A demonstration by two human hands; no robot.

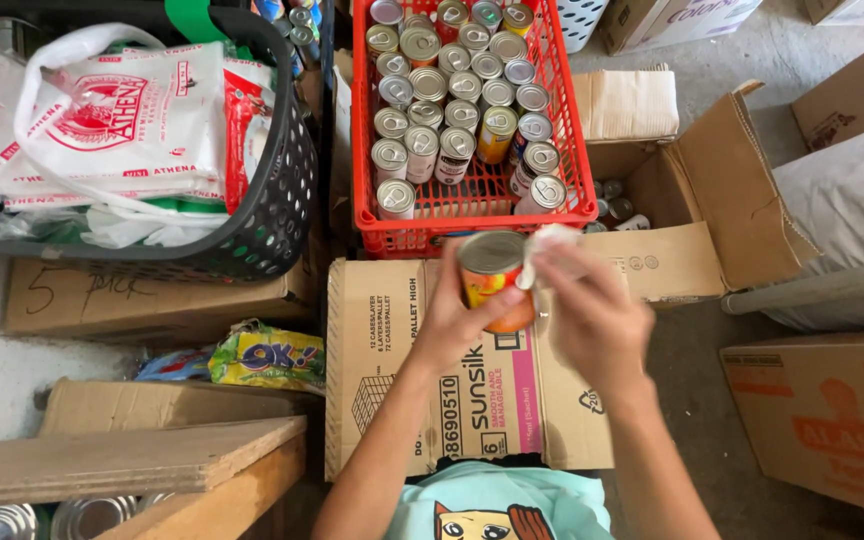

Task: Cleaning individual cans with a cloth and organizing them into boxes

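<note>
My left hand (455, 325) grips an orange and yellow tin can (493, 277) with a silver lid, held upright over a closed cardboard box (392, 330). Pressed against the right side of the can is a small white cloth (552, 243), pinched in my right hand (592, 315). Just beyond the can stands a red plastic crate (572, 120) filled with several upright tin cans (452, 100), silver lids up.
A black basket (287, 190) with white and red bags sits at the left. An open cardboard box (712, 190) with a few cans is at the right. Wooden boards (132, 460) and flattened cartons lie lower left; another carton (832, 420) is lower right.
</note>
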